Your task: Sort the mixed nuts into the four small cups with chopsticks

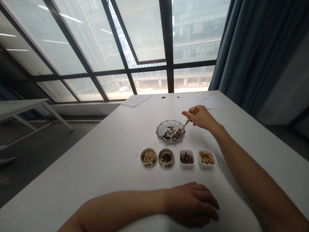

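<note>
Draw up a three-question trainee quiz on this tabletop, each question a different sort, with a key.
1. Which hand holds the chopsticks?
2. True or false: the tips of the chopsticks are inside the glass dish.
3. How many small containers stand in the row nearer the wearer than that dish? A three, B four, C five.

Key: 1. The right hand. 2. True. 3. B.

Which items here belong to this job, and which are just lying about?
Likely in the job:
- chopsticks in the right hand
- glass bowl
- pot of pale pieces
- pot of dark pieces
- tub of brown pieces
- tub of tan pieces

Likely just lying about:
- far left papers
- far right papers
</note>
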A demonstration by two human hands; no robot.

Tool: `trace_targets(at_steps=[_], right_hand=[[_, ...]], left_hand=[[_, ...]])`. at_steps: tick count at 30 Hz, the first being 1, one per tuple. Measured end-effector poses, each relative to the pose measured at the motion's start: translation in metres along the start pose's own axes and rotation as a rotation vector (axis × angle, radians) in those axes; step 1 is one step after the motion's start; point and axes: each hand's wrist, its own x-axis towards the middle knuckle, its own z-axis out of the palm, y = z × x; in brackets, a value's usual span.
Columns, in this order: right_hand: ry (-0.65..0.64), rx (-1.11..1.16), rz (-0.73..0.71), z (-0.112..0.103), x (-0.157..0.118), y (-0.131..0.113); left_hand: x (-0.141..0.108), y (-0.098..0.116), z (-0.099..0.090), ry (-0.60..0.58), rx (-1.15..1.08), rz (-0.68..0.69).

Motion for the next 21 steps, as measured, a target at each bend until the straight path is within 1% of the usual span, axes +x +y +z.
trace_targets(at_steps=[4, 11, 21], right_hand=[[0.03, -0.019, -0.014, 0.007, 0.002, 0.003], [0.034, -0.002, -0.03, 0.013, 0.003, 0.007], [0.015, 0.052, 0.016, 0.023, 0.004, 0.013]], left_hand=[[-0.001, 0.001, 0.0, 0.016, 0.01, -0.004], [0.001, 0.0, -0.003, 0.005, -0.002, 0.004], [0.002, 0.0, -0.001, -0.01, -0.009, -0.005]])
